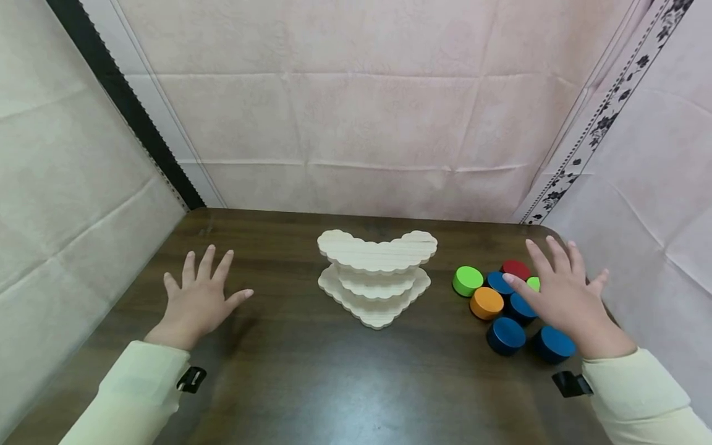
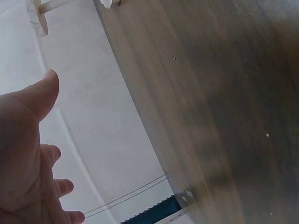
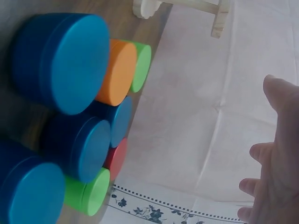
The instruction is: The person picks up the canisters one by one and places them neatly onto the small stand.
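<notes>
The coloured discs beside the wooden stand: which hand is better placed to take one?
The right hand, probably. It hovers open directly over the coloured discs, right of the wooden stand. The left hand is open on the stand's far side, with no disc near it.

dark wooden table [image 1: 311, 383], pink cloth backdrop [image 1: 356, 123]

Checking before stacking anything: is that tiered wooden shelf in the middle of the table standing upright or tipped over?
Upright. The wooden shelf stands on the table, its three scalloped tiers level and stacked.
</notes>
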